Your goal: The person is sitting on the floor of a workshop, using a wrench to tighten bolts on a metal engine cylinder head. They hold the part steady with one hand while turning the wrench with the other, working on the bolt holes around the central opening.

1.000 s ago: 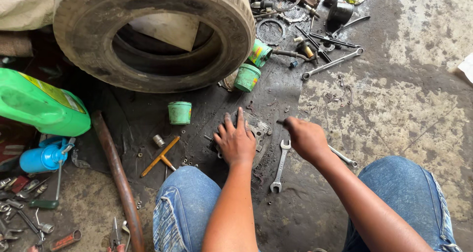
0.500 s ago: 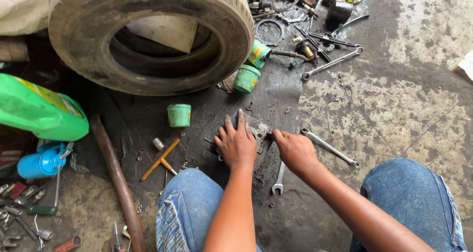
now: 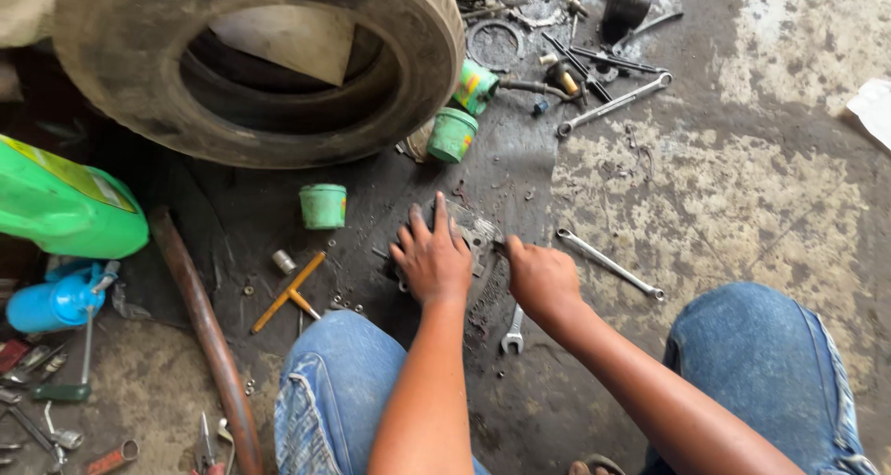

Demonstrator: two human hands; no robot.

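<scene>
My left hand (image 3: 432,257) lies flat, fingers spread, on a grey metal part (image 3: 478,232) on the dark oily floor between my knees. My right hand (image 3: 541,275) is closed in a fist at the part's right edge. A short dark tool tip (image 3: 498,247) sticks out of the fist and touches the part. A small spanner (image 3: 512,330) lies on the floor just under my right wrist. A longer spanner (image 3: 608,263) lies to the right of that hand.
A big worn tyre (image 3: 418,57) lies behind the part. Green tubs (image 3: 323,206) (image 3: 452,134), a green jug (image 3: 65,206), a blue oil can (image 3: 51,300), a rusty pipe (image 3: 209,336), an orange T-handle (image 3: 288,294) and scattered tools (image 3: 594,66) surround me.
My right hand has moved left from the floor by the spanners to the right edge of the metal part. My left hand has stayed flat on the part.
</scene>
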